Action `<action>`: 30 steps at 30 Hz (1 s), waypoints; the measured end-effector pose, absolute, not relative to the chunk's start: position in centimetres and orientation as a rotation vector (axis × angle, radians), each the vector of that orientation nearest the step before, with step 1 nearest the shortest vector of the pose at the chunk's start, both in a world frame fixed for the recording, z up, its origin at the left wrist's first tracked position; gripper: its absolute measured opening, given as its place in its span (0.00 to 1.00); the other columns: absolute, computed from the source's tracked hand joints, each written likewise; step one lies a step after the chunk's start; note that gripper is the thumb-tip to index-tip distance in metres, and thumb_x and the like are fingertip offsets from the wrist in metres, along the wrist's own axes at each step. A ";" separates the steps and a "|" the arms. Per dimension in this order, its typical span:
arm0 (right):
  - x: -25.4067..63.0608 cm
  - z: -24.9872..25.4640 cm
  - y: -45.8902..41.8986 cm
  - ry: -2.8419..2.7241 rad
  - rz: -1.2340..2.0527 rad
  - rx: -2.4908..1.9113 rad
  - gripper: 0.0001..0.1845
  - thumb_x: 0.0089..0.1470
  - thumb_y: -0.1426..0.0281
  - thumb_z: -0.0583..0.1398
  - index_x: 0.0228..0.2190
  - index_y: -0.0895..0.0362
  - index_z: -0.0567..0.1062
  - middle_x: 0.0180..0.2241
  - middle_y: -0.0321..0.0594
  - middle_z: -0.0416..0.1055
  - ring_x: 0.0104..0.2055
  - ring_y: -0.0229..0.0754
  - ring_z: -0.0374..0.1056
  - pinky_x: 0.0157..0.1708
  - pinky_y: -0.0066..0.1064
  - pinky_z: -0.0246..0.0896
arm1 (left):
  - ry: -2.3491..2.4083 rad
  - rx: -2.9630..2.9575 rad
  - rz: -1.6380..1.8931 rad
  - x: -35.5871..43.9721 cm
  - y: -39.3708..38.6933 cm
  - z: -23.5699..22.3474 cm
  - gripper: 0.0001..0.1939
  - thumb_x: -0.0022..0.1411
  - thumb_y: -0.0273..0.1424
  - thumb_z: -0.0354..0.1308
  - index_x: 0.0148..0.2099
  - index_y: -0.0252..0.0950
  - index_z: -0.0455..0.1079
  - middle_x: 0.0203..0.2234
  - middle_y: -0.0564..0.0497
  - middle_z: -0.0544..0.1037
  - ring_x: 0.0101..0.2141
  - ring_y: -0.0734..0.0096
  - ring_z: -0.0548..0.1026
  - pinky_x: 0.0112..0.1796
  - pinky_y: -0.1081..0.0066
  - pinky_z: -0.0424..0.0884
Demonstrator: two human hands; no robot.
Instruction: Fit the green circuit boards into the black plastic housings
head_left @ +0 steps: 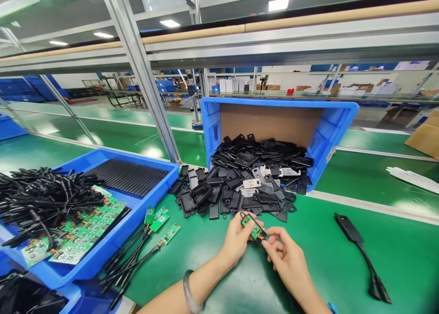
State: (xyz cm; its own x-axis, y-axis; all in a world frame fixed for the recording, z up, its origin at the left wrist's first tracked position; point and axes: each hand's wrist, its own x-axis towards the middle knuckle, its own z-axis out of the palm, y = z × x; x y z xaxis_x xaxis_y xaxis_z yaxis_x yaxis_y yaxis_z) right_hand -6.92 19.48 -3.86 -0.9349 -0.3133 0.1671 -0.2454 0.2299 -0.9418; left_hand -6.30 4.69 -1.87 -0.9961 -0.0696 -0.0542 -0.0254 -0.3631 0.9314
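My left hand [236, 241] is closed around a small green circuit board [254, 228], which seems to sit in a black plastic shell. Its thumb lies on top of the board. At the board's near end, where coloured wires join it, the fingers of my right hand [286, 259] pinch what looks like the black cable; the hand hides most of it. Just beyond both hands spreads a pile of black plastic shells [236, 190], a few of them grey or white. Several circuit boards with black cables [159, 222] lie on the green table left of my left hand.
A blue crate [281, 103] lies on its side behind the pile, with more shells spilling out. The blue tray [151, 197] at left carries cables and boards. On the right rest a closed black device with a cable [350, 228] and a white glove [413, 179]. A metal post [144, 76] rises behind.
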 end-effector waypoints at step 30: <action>-7.0 -3.2 19.6 2.350 -1.672 -0.449 0.22 0.52 0.51 0.57 0.22 0.58 0.67 0.18 0.33 0.62 0.18 0.34 0.56 0.20 0.24 0.51 | -2.016 -0.108 -2.114 -5.9 4.7 -1.9 0.09 0.65 0.37 0.49 0.44 0.37 0.60 0.35 0.47 0.77 0.37 0.66 0.75 0.42 0.66 0.70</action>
State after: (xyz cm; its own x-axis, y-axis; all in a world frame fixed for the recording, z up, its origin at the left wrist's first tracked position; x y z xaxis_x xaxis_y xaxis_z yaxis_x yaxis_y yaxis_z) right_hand -7.00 19.60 -3.23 -0.9285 -0.3712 -0.0034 -0.1185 0.3050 -0.9449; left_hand -5.87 4.65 -1.94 -0.9734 -0.1067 0.2025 0.2074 -0.0362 0.9776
